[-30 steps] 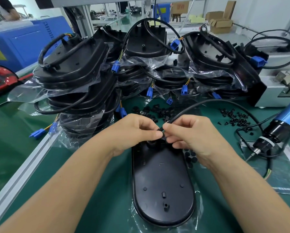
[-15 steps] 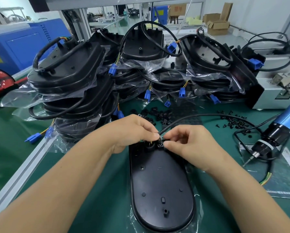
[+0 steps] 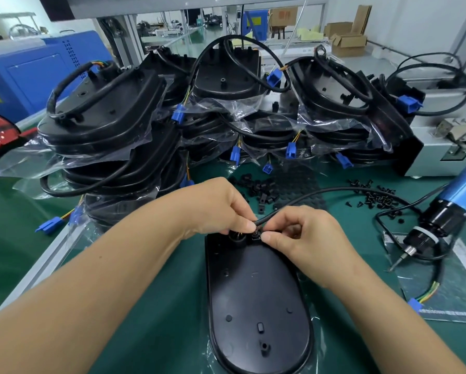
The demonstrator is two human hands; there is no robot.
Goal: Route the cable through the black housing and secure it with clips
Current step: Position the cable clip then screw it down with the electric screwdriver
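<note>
A black oval housing lies flat on the green mat in front of me, its far end under my fingers. A black cable runs from the right across the mat to that far end. My left hand pinches the cable just above the housing's round opening. My right hand pinches a small black clip against the cable at the housing's rim. Loose black clips lie in a heap just beyond my hands.
Finished housings with coiled cables and blue connectors are stacked in plastic bags across the back. A blue electric screwdriver lies at the right, near scattered black screws. A grey machine stands at the far right.
Both hands have lowered the cable end and the clip from just above the housing down onto its far end.
</note>
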